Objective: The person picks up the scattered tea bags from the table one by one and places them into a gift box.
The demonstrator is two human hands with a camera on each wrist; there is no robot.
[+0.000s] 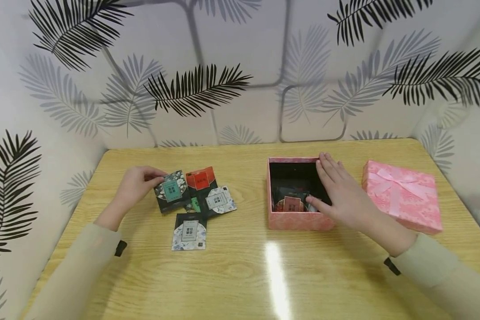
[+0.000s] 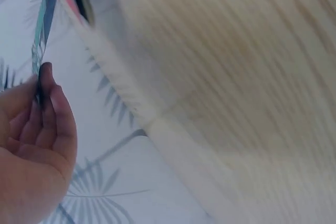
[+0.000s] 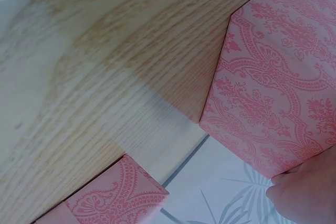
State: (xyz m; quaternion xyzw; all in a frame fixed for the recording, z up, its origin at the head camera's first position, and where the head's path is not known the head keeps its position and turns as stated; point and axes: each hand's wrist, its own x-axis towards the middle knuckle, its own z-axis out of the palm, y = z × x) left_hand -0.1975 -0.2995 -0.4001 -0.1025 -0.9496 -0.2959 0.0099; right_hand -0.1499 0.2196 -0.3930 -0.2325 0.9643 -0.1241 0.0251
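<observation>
Between thumb and fingers, my left hand (image 1: 137, 184) pinches a dark floral packet (image 1: 171, 191) with a green label, held by its upper edge; the left wrist view shows this packet (image 2: 45, 22) edge-on. Around it are a packet with a red label (image 1: 201, 180), a white floral packet (image 1: 220, 201) and, nearer the front, another white floral packet (image 1: 189, 232). A green-labelled piece shows partly beneath them. My right hand (image 1: 342, 193) lies over the right wall of an open pink box (image 1: 300, 221), fingers extended along its rim. Inside are packets, one red-labelled (image 1: 291, 204).
A pink box lid (image 1: 402, 195) with a ribbon bow lies right of the box, close to the right forearm. The wooden table (image 1: 232, 275) meets a leaf-patterned wall covering (image 1: 248, 111) at the back and sides.
</observation>
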